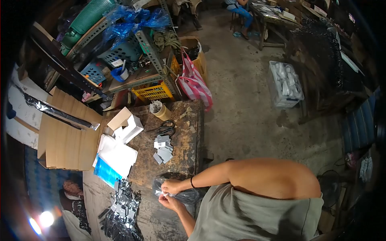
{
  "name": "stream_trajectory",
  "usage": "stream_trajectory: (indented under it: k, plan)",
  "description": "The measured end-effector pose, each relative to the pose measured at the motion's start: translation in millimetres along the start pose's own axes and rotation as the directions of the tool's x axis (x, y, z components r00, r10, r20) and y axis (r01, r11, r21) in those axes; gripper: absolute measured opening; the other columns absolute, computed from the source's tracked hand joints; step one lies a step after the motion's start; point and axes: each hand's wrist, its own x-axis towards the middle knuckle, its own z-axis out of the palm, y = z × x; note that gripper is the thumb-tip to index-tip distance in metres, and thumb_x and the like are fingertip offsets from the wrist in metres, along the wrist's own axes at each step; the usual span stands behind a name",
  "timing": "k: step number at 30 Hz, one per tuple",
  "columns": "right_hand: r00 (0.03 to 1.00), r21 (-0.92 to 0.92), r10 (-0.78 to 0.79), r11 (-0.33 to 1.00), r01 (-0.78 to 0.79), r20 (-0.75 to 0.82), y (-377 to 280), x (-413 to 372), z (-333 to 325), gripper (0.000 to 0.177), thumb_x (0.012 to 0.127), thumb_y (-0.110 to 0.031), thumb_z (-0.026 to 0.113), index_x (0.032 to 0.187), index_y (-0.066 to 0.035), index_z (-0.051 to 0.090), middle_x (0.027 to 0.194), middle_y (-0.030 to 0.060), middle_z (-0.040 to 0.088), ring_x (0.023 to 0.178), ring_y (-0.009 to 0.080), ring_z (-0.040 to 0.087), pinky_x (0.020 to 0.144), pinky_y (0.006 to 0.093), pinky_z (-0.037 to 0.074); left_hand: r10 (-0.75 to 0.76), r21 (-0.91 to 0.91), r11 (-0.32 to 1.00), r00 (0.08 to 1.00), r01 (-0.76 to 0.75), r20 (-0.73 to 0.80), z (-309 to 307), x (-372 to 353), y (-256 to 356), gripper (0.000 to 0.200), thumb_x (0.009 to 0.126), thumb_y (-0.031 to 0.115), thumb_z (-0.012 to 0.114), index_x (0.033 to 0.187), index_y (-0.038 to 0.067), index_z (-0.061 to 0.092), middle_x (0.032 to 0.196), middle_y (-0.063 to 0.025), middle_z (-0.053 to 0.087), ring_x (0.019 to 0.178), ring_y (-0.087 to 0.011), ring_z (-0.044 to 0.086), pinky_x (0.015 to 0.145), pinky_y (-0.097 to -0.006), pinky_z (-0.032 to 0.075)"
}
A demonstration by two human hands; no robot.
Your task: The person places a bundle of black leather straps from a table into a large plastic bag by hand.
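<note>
My right hand [172,186], with a dark band at the wrist, has its fingers closed over a small white piece [164,194]. Just below it my left hand [170,202] pinches at the same piece. What the piece is, I cannot make out. Under and beside both hands lies a dark, see-through plastic bag [189,195] at the table's edge. To the left is a heap of small black items with grey tags [122,211]. Beyond the hands a loose stack of grey cards [163,149] lies near black-handled scissors [167,128].
On the worn wooden table [183,140] stand a cup of small pieces [161,111] and an open white box [129,129]. White sheets [117,154] overlap a blue packet [105,172]. Cardboard [70,136] leans at left. A crowded shelf [132,82] stands behind; another person [242,15] sits far off.
</note>
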Motion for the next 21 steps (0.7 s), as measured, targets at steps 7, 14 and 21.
stream_trajectory:
  k: [7,14,21]
  plan:
    - [0.958,-0.293,-0.285,0.917,0.270,-0.010,-4,-22,-4,0.016,0.075,-0.017,0.054,0.078,-0.004,0.064,0.080,0.0169,0.061,0.080,0.0342,0.060,0.069,0.0426,0.046,0.031,-0.066,0.997,0.999,-0.028,0.044,1,0,9,0.019,0.083,0.005,0.052,0.097,-0.007,0.055,0.087,-0.0087,0.059,0.076,-0.0161,0.055,0.067,-0.0296,0.047]
    - [0.979,-0.328,-0.190,0.932,0.156,-0.076,15,-13,-11,0.020,0.075,-0.018,0.052,0.083,-0.009,0.069,0.080,0.0164,0.061,0.080,0.0352,0.059,0.072,0.0442,0.047,0.275,0.511,0.803,0.952,-0.306,0.137,-10,-1,22,0.017,0.079,0.014,0.063,0.089,0.000,0.067,0.077,-0.0171,0.066,0.070,-0.0244,0.064,0.065,-0.0330,0.049]
    - [0.999,-0.225,-0.021,0.974,0.026,0.024,16,-3,-13,0.021,0.074,-0.019,0.059,0.089,-0.010,0.071,0.086,0.0173,0.065,0.084,0.0301,0.064,0.075,0.0390,0.050,0.223,0.439,0.861,0.967,-0.255,0.124,-19,-1,13,0.022,0.081,0.019,0.066,0.096,0.002,0.067,0.088,-0.0171,0.068,0.080,-0.0223,0.066,0.074,-0.0288,0.048]
